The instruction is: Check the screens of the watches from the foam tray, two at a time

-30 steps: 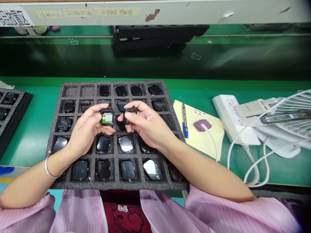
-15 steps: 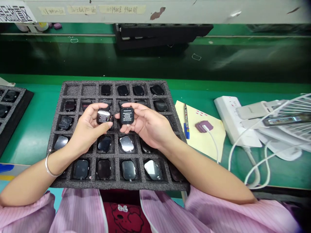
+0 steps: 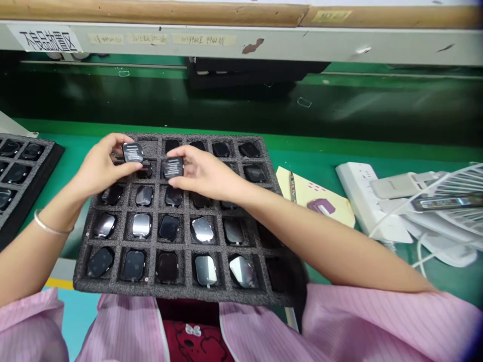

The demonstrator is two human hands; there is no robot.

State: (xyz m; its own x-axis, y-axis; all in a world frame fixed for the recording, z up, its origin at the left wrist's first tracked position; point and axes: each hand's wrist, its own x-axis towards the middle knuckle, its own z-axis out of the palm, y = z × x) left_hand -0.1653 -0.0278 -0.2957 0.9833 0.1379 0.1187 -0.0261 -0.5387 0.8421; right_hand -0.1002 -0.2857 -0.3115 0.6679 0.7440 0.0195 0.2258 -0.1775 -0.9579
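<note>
A dark grey foam tray (image 3: 151, 289) with square pockets lies in front of me, most pockets holding small black smartwatch bodies. My left hand (image 3: 98, 168) pinches one watch body (image 3: 133, 152) above the tray's far left pockets. My right hand (image 3: 206, 173) holds a second watch body (image 3: 173, 167) over the far middle of the tray. Both watch faces show small white text. A silver bangle (image 3: 48, 227) circles my left wrist.
A second foam tray (image 3: 22, 166) with watches sits at the left. To the right lie a yellow paper (image 3: 302, 188) with a pen (image 3: 292, 186), a purple charger puck (image 3: 320, 206), a white power strip (image 3: 362, 196), cables and a white fan grille (image 3: 464, 201). Behind runs a dark conveyor (image 3: 241, 108).
Both hands moved from the tray's middle to its far rows, carrying the two watches. The left watch's lit green screen was turned away and now shows text. The camera view shifted.
</note>
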